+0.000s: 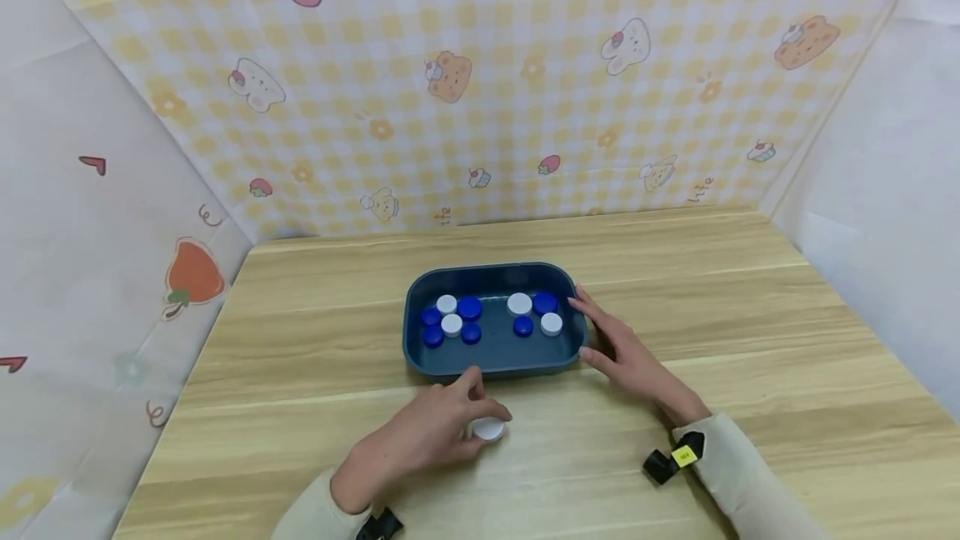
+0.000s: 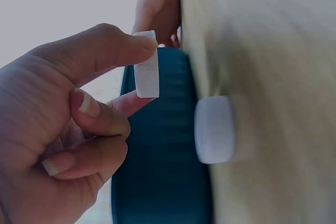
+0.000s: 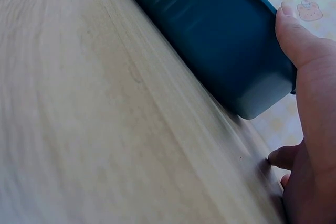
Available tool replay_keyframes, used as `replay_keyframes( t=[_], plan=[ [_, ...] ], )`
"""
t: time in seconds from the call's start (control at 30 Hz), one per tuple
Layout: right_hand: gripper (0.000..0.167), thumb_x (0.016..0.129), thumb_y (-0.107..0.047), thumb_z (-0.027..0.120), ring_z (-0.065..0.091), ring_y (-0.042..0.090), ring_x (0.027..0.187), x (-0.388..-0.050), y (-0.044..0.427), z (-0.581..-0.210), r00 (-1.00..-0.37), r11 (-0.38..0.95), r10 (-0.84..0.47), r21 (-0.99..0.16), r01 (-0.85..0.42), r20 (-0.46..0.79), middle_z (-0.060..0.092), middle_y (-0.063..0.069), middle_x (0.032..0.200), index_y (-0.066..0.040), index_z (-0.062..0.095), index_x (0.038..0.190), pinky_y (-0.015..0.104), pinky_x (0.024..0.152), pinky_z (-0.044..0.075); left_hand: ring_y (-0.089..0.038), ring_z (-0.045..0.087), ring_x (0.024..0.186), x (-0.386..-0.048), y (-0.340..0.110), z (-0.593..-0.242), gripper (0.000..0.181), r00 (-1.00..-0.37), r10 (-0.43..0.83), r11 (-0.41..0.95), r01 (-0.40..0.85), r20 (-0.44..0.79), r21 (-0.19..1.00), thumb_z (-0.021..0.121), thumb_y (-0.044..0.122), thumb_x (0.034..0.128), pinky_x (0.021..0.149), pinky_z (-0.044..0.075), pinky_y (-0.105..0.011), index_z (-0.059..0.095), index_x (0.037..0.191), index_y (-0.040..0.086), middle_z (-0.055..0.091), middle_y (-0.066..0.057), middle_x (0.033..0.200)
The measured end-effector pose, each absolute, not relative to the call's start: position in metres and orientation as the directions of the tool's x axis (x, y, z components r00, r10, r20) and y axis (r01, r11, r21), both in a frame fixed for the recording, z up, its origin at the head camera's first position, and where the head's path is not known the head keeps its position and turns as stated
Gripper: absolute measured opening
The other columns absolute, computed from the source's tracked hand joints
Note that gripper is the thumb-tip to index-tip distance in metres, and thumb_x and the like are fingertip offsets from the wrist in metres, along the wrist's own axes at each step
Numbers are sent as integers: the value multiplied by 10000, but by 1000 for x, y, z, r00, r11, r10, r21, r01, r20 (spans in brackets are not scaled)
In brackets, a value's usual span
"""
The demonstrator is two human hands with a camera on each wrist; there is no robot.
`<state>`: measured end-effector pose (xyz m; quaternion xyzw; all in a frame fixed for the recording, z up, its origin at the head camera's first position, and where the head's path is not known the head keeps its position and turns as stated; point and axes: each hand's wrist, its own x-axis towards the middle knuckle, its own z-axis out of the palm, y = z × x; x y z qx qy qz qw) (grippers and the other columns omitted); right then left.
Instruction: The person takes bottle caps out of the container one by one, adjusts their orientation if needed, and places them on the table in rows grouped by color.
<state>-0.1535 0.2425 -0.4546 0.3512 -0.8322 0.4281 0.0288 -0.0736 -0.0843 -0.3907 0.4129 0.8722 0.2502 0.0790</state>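
1. Pale left sleeve, nearest, at the lower edge.
2. Left hand, the nearer, pinches a white cap between thumb and finger; round, without long axis, lying level.
3. Tray just beyond, long axis left to right.
4. Right hand, fingers extended, touches its right end.

Free gap in tray, caps either side
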Motion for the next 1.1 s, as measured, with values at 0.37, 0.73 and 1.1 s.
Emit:
replay_keyframes(
  t=[0.37,0.73,1.1],
  plan=[
    [671,933,-116,604,137,264,1437,-154,243,-455,-761,395,-560,-702,-593,328,120,37,1592,-144,270,1514,400,1139,117,-52,437,644,-69,-81,-401,286,-674,739,608,667,0,432,742,145,819,594,387,-157,711,1077,265,445,71,929],
    [668,934,-122,602,142,265,1436,-155,243,-456,-755,391,-563,-696,-602,336,123,37,1591,-147,271,1514,357,1139,112,-62,417,621,-68,-82,-405,281,-711,702,651,618,-40,441,750,133,821,568,380,-165,710,1064,268,437,61,930],
    [659,938,-141,602,151,273,1434,-155,244,-456,-758,409,-559,-684,-604,335,129,47,1590,-141,277,1511,538,1110,150,-53,428,646,-71,-84,-404,304,-708,706,646,633,-19,427,754,167,827,573,384,-169,694,1106,270,481,54,955]
  ],
)
